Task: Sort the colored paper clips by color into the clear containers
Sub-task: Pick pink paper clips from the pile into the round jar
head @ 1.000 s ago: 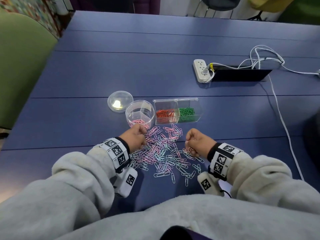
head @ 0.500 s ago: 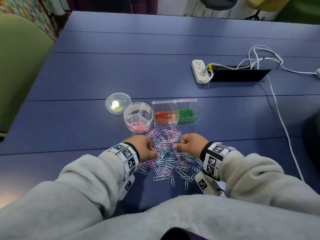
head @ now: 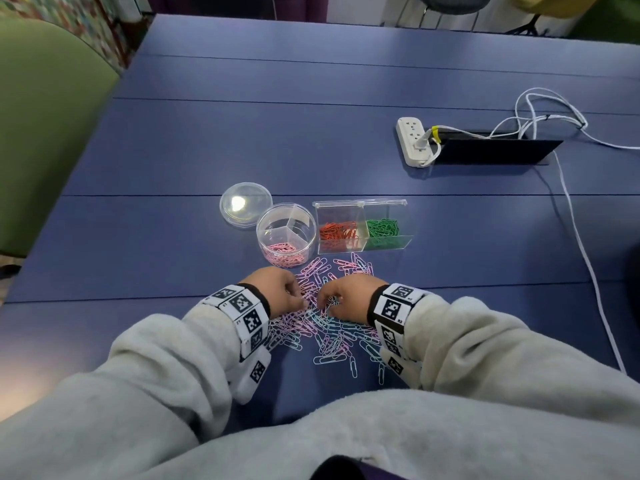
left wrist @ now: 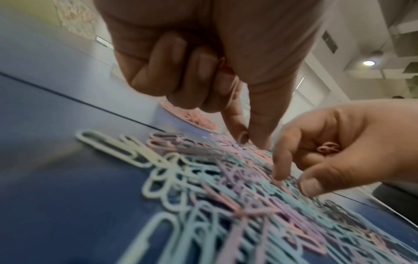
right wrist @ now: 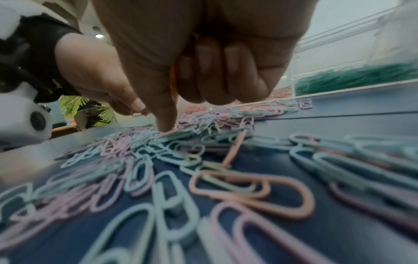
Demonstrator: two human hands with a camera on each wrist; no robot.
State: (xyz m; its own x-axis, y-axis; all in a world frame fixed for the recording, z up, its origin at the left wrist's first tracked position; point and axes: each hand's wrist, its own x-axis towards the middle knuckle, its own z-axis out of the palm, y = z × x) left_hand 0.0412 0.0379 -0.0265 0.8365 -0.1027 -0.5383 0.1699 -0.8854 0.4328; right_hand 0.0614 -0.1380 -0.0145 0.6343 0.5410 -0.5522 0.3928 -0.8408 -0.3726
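Head view shows orange and green clips already in the rectangular container (head: 362, 230) and some pink in the round container (head: 286, 233). Pastel loose clips (head: 329, 337) remain heaped on the desk (head: 346, 98). Left hand (head: 282, 294) and right hand (head: 348, 299) each pinch pink clips with curled fingers.

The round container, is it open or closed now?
Open: the round container has no lid on; its lid lies beside it on the table.

Left hand (left wrist: 203, 59) curled, index and thumb pinching a small pink paper clip (left wrist: 243, 138) at the pile top. Right hand (left wrist: 343, 142) alongside, pink clips (left wrist: 328, 148) in its palm, fingertip touching the pastel clip pile (left wrist: 226, 187) on the blue tabletop (left wrist: 56, 125).
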